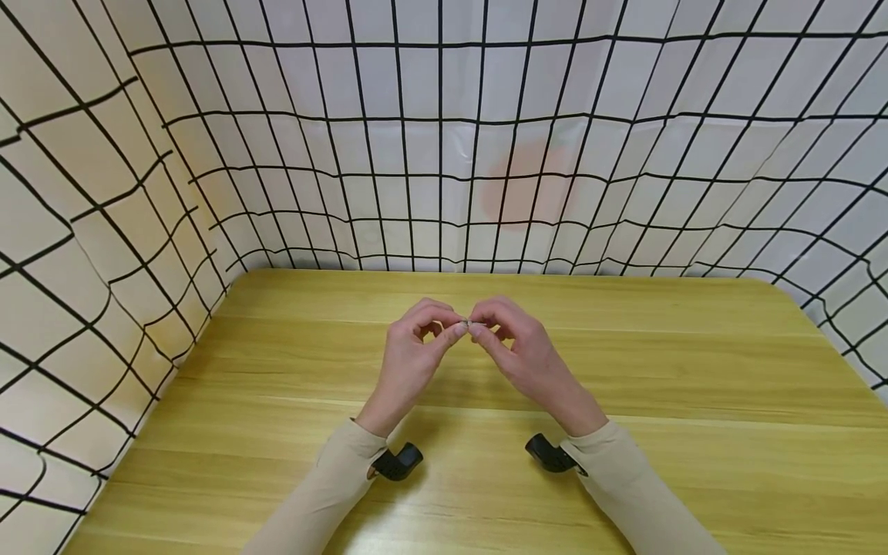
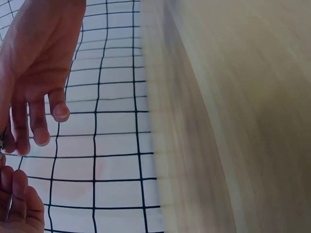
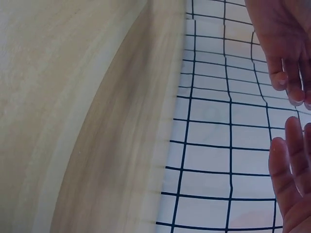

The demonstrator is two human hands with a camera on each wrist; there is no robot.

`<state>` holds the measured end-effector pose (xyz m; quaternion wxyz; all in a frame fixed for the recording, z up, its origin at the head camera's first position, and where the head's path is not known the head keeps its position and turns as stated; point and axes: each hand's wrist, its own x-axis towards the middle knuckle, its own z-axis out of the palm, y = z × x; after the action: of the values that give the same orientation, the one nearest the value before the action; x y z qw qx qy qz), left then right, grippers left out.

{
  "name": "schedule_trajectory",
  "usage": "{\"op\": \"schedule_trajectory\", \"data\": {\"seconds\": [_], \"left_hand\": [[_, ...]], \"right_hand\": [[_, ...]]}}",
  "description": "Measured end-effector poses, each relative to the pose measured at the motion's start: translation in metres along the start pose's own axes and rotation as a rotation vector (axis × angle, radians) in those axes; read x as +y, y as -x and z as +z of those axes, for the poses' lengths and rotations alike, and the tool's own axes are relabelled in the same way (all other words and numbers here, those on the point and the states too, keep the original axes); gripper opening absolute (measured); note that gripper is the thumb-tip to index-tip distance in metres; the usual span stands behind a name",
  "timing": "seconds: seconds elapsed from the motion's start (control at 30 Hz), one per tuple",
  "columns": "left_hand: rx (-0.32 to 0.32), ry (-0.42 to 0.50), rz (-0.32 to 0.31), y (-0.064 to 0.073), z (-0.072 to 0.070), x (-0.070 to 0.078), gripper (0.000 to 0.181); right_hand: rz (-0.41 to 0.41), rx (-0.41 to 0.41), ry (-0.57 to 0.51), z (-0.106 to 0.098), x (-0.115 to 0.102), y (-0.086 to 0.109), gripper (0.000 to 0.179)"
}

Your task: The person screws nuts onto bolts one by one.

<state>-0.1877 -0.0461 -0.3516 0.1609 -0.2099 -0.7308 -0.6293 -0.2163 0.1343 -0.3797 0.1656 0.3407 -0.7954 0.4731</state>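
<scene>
Above the table, my left hand (image 1: 409, 351) and my right hand (image 1: 523, 347) meet fingertip to fingertip. Between them, thumb and forefinger of each hand pinch a small thin greyish thing (image 1: 468, 323). It is mostly covered by the fingertips, and its kind cannot be made out. In the left wrist view a shiny, metal-looking bit of this small thing (image 2: 1, 145) shows at the left edge. The right wrist view catches the other fingers of both hands, loosely bent, but not the pinched thing.
Beneath the hands lies a wooden table (image 1: 277, 432). A white sheet with a black grid (image 1: 416, 146) rises behind it and along both sides. Black curved wrist mounts (image 1: 398, 462) stick out from the beige sleeves (image 1: 326, 478).
</scene>
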Motion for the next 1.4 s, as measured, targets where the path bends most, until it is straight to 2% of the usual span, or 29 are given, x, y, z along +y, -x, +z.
{"op": "schedule_trajectory", "data": {"seconds": [0.3, 0.5, 0.77, 1.17, 1.4], "left_hand": [[0.012, 0.008, -0.024, -0.0001, -0.0005, -0.0004, 0.008], [0.017, 0.001, -0.036, -0.0019, -0.0011, -0.0002, 0.007], [0.006, -0.005, -0.027, -0.0036, -0.0016, -0.0007, 0.006], [0.006, -0.007, -0.018, -0.0053, -0.0027, 0.0000, 0.004], [0.007, 0.005, -0.001, -0.0049, -0.0020, -0.0013, 0.006]], "right_hand": [[0.069, 0.007, -0.008, -0.0011, -0.0012, 0.0010, 0.011], [0.017, 0.016, -0.007, -0.0024, -0.0017, -0.0010, 0.025], [-0.031, 0.033, 0.024, -0.0028, -0.0010, -0.0039, 0.018], [-0.013, 0.045, 0.029, 0.0001, -0.0002, -0.0030, 0.015], [0.025, 0.015, 0.011, 0.0016, -0.0006, -0.0029, 0.010]]}}
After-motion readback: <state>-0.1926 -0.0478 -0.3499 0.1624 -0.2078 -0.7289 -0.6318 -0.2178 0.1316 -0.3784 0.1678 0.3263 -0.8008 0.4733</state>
